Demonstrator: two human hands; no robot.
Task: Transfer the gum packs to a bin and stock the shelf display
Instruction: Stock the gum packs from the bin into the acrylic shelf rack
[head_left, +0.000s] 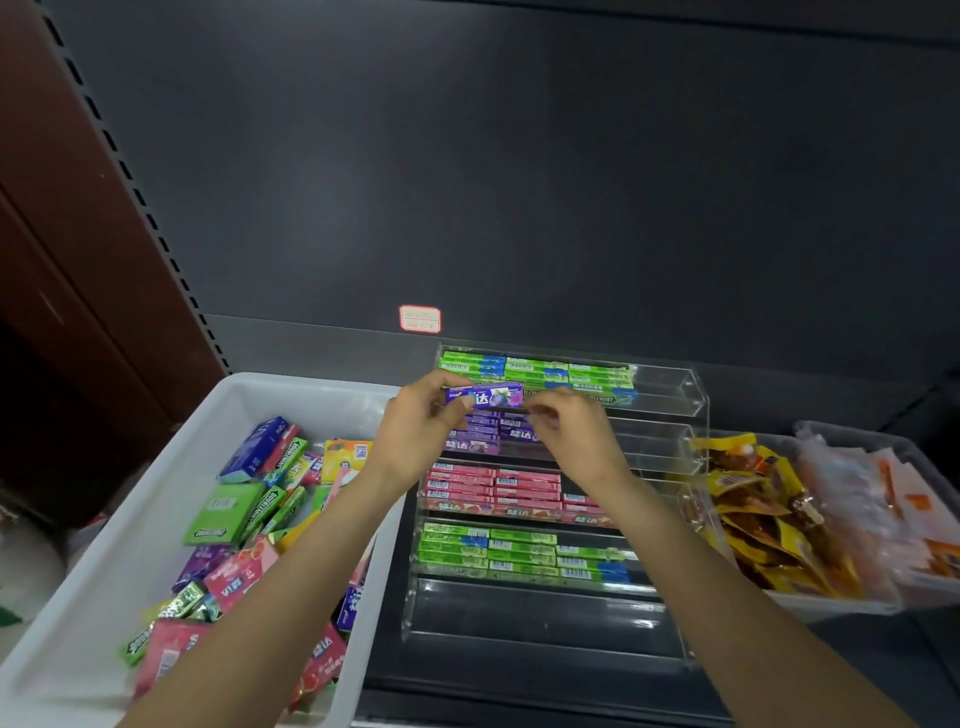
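The purple gum pack (484, 396) sits between my two hands, held level above the second tier of the clear shelf display (670, 395). My left hand (418, 423) pinches its left end, thumb in front and fingers curled behind. My right hand (563, 431) is at the right end, fingers bent toward the pack's lower corner, though I cannot tell whether they are truly gripping it or only steadying it. I judge this pack light and stiff, a slim card carton with a glossy wrap that could slide under loose fingertips, so the short ends are the best place to hold it, leaving the long faces free to slot in. Directly under my fingers lie the purple packs (475, 439) already stacked on that tier; the green row (535, 371) is just beyond my fingertips, the pink row (493, 486) and another green row nearer my wrists. Off past my left wrist the white bin (156, 467) holds the loose mixed packs (244, 499) left to stock.
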